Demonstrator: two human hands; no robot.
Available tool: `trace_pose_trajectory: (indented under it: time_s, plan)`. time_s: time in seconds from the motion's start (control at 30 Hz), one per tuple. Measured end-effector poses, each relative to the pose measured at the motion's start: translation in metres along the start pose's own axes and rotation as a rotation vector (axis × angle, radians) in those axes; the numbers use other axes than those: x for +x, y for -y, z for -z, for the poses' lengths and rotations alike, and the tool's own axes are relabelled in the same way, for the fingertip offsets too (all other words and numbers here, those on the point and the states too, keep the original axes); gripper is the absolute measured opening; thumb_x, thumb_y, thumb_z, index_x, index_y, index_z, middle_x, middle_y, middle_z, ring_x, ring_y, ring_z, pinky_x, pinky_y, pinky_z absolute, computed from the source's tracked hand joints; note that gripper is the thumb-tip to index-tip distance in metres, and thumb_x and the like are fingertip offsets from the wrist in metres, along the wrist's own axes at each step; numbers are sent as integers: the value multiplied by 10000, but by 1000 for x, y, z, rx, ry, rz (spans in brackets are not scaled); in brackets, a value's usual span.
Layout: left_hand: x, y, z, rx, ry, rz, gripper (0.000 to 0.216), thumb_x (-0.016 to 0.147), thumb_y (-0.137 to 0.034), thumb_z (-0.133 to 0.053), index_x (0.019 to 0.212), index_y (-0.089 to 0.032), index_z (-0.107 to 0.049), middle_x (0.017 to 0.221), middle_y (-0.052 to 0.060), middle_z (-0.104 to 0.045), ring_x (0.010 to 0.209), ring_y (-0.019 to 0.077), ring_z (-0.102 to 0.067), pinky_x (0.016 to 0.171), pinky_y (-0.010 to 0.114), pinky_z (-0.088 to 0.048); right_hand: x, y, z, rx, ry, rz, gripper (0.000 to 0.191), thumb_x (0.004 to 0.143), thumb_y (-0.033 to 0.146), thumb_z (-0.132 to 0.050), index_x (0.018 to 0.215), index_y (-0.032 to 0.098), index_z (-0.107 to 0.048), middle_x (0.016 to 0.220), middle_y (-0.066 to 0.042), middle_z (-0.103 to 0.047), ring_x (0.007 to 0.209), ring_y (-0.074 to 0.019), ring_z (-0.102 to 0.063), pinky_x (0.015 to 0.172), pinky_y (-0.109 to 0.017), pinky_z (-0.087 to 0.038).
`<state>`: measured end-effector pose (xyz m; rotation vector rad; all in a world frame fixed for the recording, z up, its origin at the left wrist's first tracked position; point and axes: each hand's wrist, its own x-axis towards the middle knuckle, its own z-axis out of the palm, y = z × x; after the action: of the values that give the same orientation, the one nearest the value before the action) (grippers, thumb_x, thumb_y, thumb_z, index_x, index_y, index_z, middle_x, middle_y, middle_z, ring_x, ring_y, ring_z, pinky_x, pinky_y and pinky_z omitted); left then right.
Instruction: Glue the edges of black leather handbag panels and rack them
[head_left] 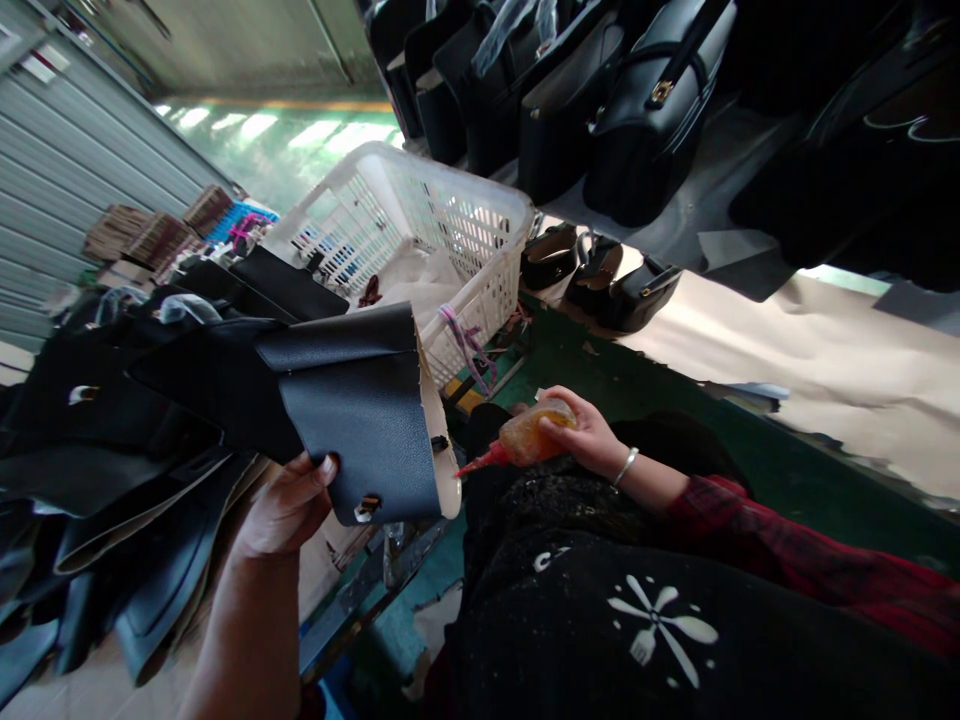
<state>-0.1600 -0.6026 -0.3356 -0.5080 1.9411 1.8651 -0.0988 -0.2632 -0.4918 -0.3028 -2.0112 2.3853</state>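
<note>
My left hand (289, 505) is closed on the lower left edge of a black leather bag body (360, 420), thumb on the outer face, other fingers partly hidden. The piece is tilted, its pale raw edge turned to the right, and a small metal clasp sits near its lower side. In my right hand (589, 435) is a squeeze bottle (536, 432) of amber liquid, likely glue, with a red nozzle. The nozzle tip points left, at or very near the lower end of the raw edge; whether it touches I cannot tell.
Black leather pieces (97, 440) are heaped at the left. Behind the bag body stands a white plastic basket (480, 215) holding white material. Finished black handbags (645, 120) line a shelf at upper right, with several smaller ones (634, 295) below, beside brown paper (825, 370).
</note>
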Motion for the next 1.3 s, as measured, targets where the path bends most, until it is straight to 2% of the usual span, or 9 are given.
trace_pose_trajectory:
  time_s: [0.13, 0.27, 0.37, 0.5, 0.67, 0.83, 1.13, 1.23, 1.3]
  plan:
    - [-1, -1, 1, -7, 0, 7, 453, 485, -423, -949, 877, -247, -805, 986, 65, -790, 1230, 406, -592, 1061, 514, -480, 7, 7, -2, 5, -98, 34, 502, 662, 642, -776, 883, 243, -566, 706, 17, -532, 624, -171, -491, 590, -300, -422]
    - [-3, -4, -1, 1, 11, 12, 461, 511, -425, -944, 902, -228, -800, 976, 57, -789, 1222, 400, -597, 1060, 492, -480, 14, 6, -7, 36, -91, 40, 495, 675, 647, -758, 877, 240, -561, 690, 23, -533, 615, -162, -484, 584, -293, -413]
    - [-4, -5, -5, -15, -9, 16, 465, 453, -411, -966, 842, -220, -795, 911, 53, -790, 1193, 401, -615, 1054, 491, -482, 13, 0, -11, 48, -87, -14, 516, 653, 661, -764, 868, 239, -561, 673, 29, -535, 611, -160, -492, 583, -289, -414]
    - [-6, -6, -9, -36, -23, 4, 431, 434, -397, -971, 785, -225, -789, 873, 61, -789, 1170, 396, -632, 1067, 512, -469, 0, -5, -13, 181, -5, -156, 560, 608, 671, -797, 859, 235, -552, 706, 21, -564, 630, -165, -534, 612, -296, -447]
    - [-5, -5, -8, -22, -10, -10, 434, 452, -391, -966, 812, -221, -791, 904, 79, -789, 1213, 402, -604, 1080, 527, -453, -19, -2, -14, 291, 90, -272, 569, 606, 646, -830, 876, 224, -560, 769, -5, -607, 702, -192, -598, 687, -333, -500]
    - [-5, -4, -6, -29, 27, -30, 434, 493, -385, -953, 847, -194, -790, 955, 113, -785, 1236, 414, -585, 1073, 534, -456, -18, -3, -14, 234, -6, -218, 586, 587, 682, -824, 845, 222, -570, 734, 3, -599, 669, -182, -583, 663, -324, -504]
    - [-8, -2, -6, -8, 36, -73, 460, 501, -416, -944, 882, -202, -800, 990, 110, -784, 1196, 413, -614, 1073, 549, -449, -33, 2, -17, 317, 37, -271, 572, 586, 647, -857, 854, 215, -594, 797, -26, -634, 724, -202, -622, 707, -346, -525]
    - [-9, 2, -2, 0, 53, -84, 461, 520, -418, -937, 900, -195, -800, 1002, 124, -781, 1226, 414, -592, 1093, 542, -426, -33, -1, -19, 265, 33, -234, 580, 594, 663, -838, 857, 215, -580, 752, 1, -613, 685, -181, -600, 679, -321, -510]
    - [-9, 4, 0, 4, 64, -80, 478, 527, -425, -934, 923, -194, -798, 998, 130, -780, 1237, 411, -585, 1098, 540, -418, -27, -5, -18, 206, -26, -182, 582, 602, 688, -814, 847, 218, -574, 724, 11, -593, 661, -172, -575, 651, -310, -498]
